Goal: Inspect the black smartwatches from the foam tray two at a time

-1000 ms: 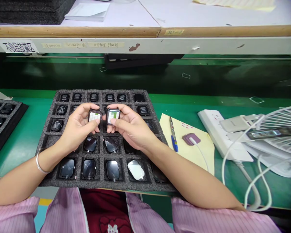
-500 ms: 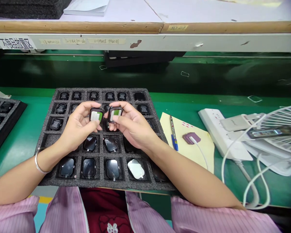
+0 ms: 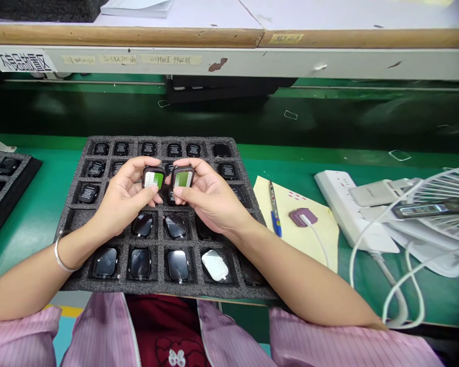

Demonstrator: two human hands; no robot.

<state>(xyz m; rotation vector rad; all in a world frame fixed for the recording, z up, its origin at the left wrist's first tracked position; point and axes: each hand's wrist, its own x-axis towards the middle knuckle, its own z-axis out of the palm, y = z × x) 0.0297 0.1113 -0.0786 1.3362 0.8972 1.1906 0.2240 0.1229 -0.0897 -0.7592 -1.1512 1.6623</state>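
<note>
My left hand (image 3: 132,191) grips a strapless smartwatch (image 3: 153,178), thumb on the lower right of its lit screen, which shows white and green blocks. A second smartwatch (image 3: 183,178), also lit in green and pale blocks, is pinched in my right hand (image 3: 210,201), the thumb over its lower left corner. Both are held up side by side over a dark foam tray (image 3: 158,257). Its compartments hold several more watch bodies, such as a dark one (image 3: 178,266) and a pale, shiny one (image 3: 214,265). My hands and forearms hide some compartments.
At the right lie a yellow sheet (image 3: 263,196), a pen (image 3: 275,209), a purple charger block (image 3: 303,217) with a white cable, a power strip (image 3: 334,196) and a white fan (image 3: 447,204). Another foam tray (image 3: 23,178) is at far left. A shelf (image 3: 229,61) crosses the back.
The blocks on both screens have changed: green now covers more of the right watch's screen, while its thumb has slid slightly down and left. Both watches stay in hand.
</note>
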